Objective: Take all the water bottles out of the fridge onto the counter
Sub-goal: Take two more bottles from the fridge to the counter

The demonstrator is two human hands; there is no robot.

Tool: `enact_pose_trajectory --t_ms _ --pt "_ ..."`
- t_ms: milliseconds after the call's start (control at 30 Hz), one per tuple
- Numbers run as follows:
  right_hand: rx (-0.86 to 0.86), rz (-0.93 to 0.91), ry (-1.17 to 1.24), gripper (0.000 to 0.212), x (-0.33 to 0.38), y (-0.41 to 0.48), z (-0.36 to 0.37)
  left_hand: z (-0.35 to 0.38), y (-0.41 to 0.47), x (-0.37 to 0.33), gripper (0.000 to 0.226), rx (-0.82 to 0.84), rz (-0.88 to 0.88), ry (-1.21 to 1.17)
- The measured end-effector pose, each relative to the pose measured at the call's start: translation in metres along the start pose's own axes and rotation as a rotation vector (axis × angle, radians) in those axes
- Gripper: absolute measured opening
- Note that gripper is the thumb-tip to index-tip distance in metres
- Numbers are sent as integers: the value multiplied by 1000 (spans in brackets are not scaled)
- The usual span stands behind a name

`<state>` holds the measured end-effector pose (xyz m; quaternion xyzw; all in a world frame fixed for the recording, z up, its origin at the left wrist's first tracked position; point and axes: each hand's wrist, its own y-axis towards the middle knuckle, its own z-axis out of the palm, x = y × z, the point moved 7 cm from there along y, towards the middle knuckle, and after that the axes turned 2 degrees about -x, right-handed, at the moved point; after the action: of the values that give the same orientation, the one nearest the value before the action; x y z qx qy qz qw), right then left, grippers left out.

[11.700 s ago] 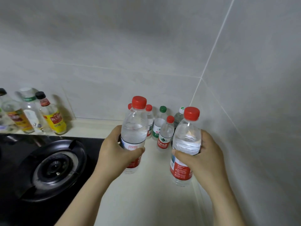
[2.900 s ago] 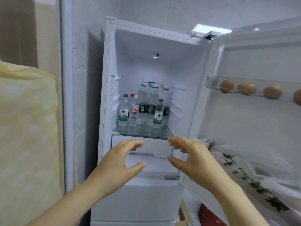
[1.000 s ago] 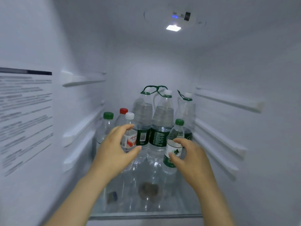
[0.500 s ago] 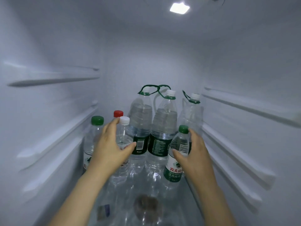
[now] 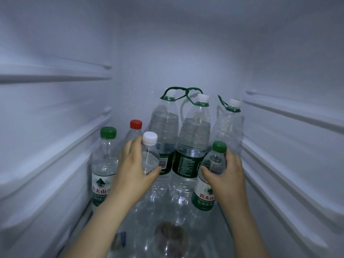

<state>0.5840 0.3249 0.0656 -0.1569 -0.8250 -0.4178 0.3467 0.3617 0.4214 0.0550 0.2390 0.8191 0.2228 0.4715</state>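
Note:
I look into the fridge, where several water bottles stand on a glass shelf [image 5: 201, 237]. My left hand [image 5: 133, 170] wraps around a small white-capped bottle [image 5: 149, 151]. My right hand [image 5: 226, 174] wraps around a small green-capped bottle [image 5: 210, 175] with a green label. Another green-capped bottle [image 5: 104, 164] stands at the left, and a red-capped bottle [image 5: 135, 130] behind my left hand is mostly hidden. Three tall bottles with green carry loops stand at the back: left [image 5: 164, 125], middle [image 5: 193, 138] and right [image 5: 229, 127].
White shelf rails run along the left wall [image 5: 55, 142] and right wall [image 5: 290, 146] of the fridge. The back wall [image 5: 167, 62] is close behind the tall bottles. The glass shelf in front of the bottles shows dim reflections.
Both hands have reached deeper and closed around the white-capped and green-capped bottles, which they were only nearing half a second ago. The view has moved closer in.

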Motion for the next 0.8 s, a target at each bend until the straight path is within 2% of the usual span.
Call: enact_pose_trajectory --t_ms 100,267,333,500,800 --pt "13 40 98 66 -7 -6 2 7 -10 8 77 42 -39 -74" --pt "62 122 135 81 -22 -22 11 8 -17 10 75 22 -59 -149" --pt "76 152 138 78 -27 -26 13 7 -18 11 74 15 -83 -154" --pt "114 234 141 54 -53 -45 30 12 -22 18 68 34 -142 -135" --pt "64 208 162 59 -51 -56 30 24 -35 26 61 47 -148 -165"
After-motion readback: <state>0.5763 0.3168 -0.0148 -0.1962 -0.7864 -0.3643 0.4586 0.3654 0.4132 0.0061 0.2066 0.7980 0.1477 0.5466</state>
